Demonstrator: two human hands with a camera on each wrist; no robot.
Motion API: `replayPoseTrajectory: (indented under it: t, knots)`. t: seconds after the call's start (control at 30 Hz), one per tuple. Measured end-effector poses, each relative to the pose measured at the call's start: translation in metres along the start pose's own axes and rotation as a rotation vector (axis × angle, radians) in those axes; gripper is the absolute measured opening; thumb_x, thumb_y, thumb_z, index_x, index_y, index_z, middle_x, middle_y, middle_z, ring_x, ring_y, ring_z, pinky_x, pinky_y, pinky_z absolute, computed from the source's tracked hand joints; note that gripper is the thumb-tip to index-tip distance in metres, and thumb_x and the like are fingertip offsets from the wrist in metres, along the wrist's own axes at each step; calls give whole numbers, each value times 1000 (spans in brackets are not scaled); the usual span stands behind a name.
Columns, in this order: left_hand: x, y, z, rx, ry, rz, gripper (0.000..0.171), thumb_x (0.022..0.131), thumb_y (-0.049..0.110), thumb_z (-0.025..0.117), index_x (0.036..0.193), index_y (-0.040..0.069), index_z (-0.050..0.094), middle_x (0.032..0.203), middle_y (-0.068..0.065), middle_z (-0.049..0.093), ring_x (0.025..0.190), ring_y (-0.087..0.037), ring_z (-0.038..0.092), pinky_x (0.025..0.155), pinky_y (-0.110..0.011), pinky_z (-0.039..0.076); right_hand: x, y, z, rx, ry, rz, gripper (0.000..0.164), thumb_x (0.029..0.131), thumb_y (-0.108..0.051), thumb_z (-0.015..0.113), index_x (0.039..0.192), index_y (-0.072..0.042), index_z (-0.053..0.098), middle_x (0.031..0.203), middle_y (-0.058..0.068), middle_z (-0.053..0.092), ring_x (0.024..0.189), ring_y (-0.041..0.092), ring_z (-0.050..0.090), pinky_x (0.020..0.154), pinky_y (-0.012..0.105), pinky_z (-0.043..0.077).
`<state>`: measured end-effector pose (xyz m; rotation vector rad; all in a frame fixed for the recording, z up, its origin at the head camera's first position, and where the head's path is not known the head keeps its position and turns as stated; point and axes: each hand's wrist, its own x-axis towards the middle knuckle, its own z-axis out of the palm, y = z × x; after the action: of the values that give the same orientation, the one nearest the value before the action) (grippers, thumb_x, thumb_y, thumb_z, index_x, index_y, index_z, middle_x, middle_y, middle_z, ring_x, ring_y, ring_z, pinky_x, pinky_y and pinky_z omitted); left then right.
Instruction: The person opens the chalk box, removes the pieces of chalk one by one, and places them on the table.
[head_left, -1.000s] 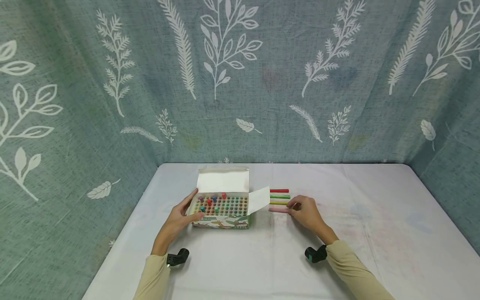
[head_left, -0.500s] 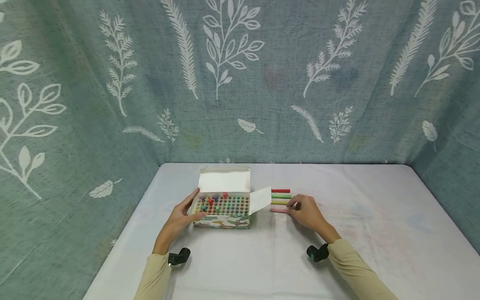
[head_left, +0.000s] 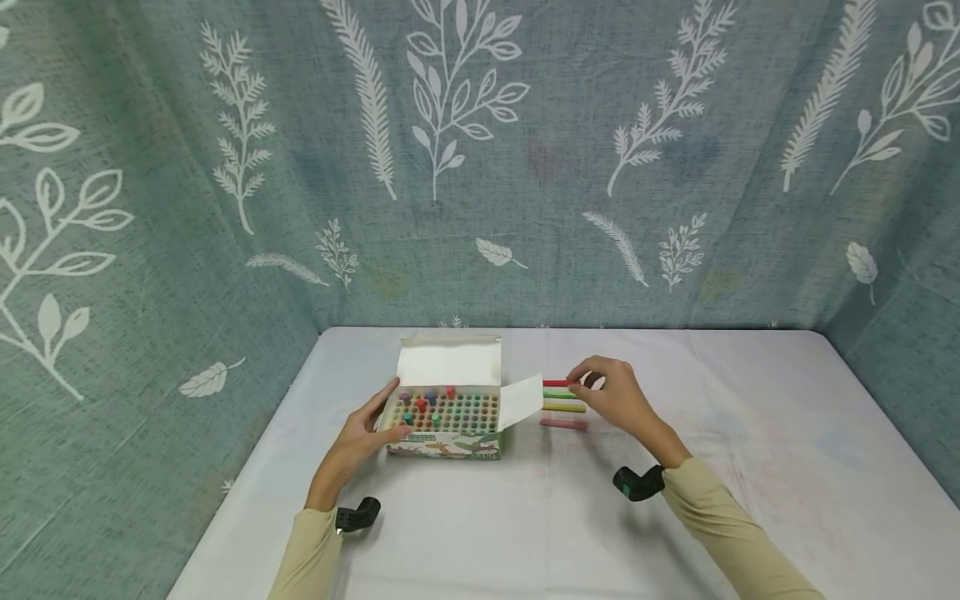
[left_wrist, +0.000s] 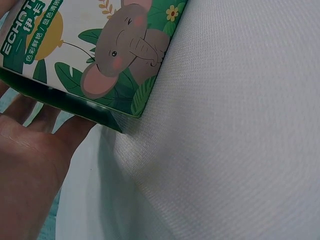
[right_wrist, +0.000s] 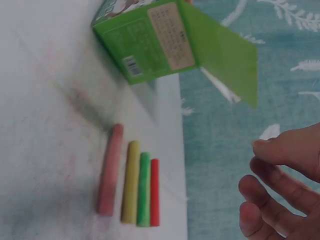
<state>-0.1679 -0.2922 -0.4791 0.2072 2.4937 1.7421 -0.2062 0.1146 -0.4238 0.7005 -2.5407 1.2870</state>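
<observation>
1. Left hand [head_left: 356, 437]: one, grasping the left end of the box, thumb at the front top edge, fingers reaching to the rear corner. One black wrist camera [head_left: 358, 515] worn below it.
2. Chalk box [head_left: 450, 445]: one, standing left of centre on the white-covered table [head_left: 480, 525]. Two flaps stand open: lid [head_left: 450, 363] at the rear, side flap [head_left: 521, 402] to the right.
3. Front panel: brand lettering [left_wrist: 18, 30] reads "ECHOT", then runs out of view; beneath it "伊卡". A slogan line opens "色彩鲜艳". Artwork: one elephant [left_wrist: 117, 55], one yellow balloon [left_wrist: 50, 29].
4. Box contents: rows of round stick ends, six standing proud: two red, one each purple, blue, teal and green.
5. Right end panel: one barcode [right_wrist: 132, 65], one beige text label [right_wrist: 171, 35]; print too blurred to read.
6. Loose chalk sticks: four, lying side by side on the table right of the box: pink stick [right_wrist: 110, 170], yellow stick [right_wrist: 131, 182], green stick [right_wrist: 144, 190], red stick [right_wrist: 155, 192].
7. Right hand [head_left: 619, 402]: one, raised near the sticks, grip released; fingers loosely bent, holding nothing.
</observation>
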Motion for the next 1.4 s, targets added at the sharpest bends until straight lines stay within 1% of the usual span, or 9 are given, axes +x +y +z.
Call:
replayPoseTrajectory:
  t: [0.17,0.27,0.37,0.53,0.73,0.97,1.13,1.17,1.4]
  knots:
    - [-1,2,0,-1,-4,-19,79,76,29,69,139,36,21,145,12,13,133,-20,6,100,-57,14,6,-15,-2,7,24,-62,7,77,-10,67,82,-15,67,82,-3,63,69,12,55,55,27,48]
    - [-1,3,0,-5,-5,-23,79,76,29,69,139,36,21,145,11,13,133,-20,6,100,-57,14,9,-25,0,14,33,-81,6,77,-10,66,82,-15,67,82,-4,62,69,12,55,55,26,48]
    - [-1,2,0,-10,-2,-23,78,77,27,69,139,36,22,145,10,13,133,-21,6,100,-58,13,14,-34,3,28,30,-85,5,78,-10,66,82,-12,68,81,-5,61,69,11,55,55,25,48]
    - [0,1,0,-11,3,-24,79,76,26,69,139,36,22,145,9,13,133,-20,5,100,-58,13,21,-49,12,46,5,-121,6,79,-8,65,82,-13,67,82,-2,62,70,11,57,57,25,49]
    - [-1,2,2,-11,15,-44,80,74,32,71,137,39,23,142,17,15,132,-11,7,103,-53,14,30,-61,24,79,-45,-156,9,78,-5,64,81,-13,67,82,0,62,70,11,59,57,22,49]
    - [-2,3,1,-4,-6,-4,76,78,25,67,139,35,22,145,9,12,133,-23,5,98,-61,11,36,-69,41,97,-113,-208,8,78,-3,64,83,-9,65,84,4,62,71,12,59,61,23,48]
    - [-1,1,0,-2,4,0,77,78,25,68,139,33,22,145,7,13,133,-25,6,97,-62,13,42,-74,53,115,-179,-221,12,77,-1,64,84,-11,64,87,7,62,72,13,59,63,29,49]
    - [-1,0,1,-2,8,-5,77,77,26,68,139,34,22,145,8,13,133,-23,7,98,-61,13,42,-75,55,116,-192,-222,13,77,-1,65,84,-11,64,87,7,62,72,13,59,63,29,50]
    - [-2,1,-1,-12,-3,7,76,77,27,68,139,34,23,145,9,15,133,-22,7,99,-60,12,46,-81,69,94,-266,-217,12,78,-4,64,86,-12,64,89,6,62,73,12,58,61,21,48]
